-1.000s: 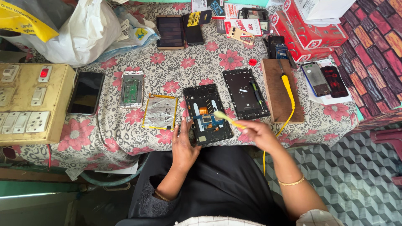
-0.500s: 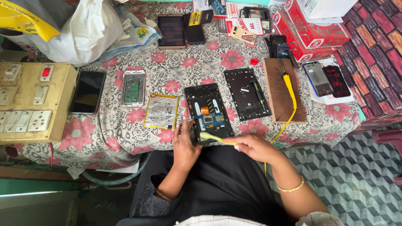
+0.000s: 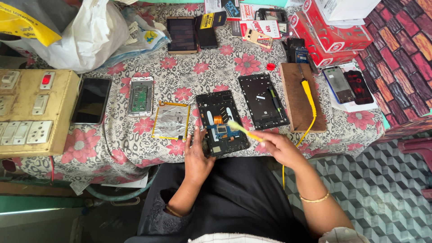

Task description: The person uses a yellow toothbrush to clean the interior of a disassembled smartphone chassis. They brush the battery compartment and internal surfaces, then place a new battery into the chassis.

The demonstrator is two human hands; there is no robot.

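An opened phone body with its blue circuit board showing lies near the front edge of the flower-patterned tablecloth. My left hand rests against the phone's lower left edge and steadies it. My right hand grips a yellow-handled brush, whose pale bristles lie over the circuit board. A silver battery with a yellow rim lies just left of the phone. A black back frame with a screwdriver on it lies just right.
A wooden block holds a yellow soldering tool with a trailing cord. A yellow switchboard fills the left edge. A black phone, a stripped phone, red boxes, a white bag and other phones lie around.
The brush has swept from the phone's lower edge back up over the circuit board. My left hand stays on the phone's lower left edge.
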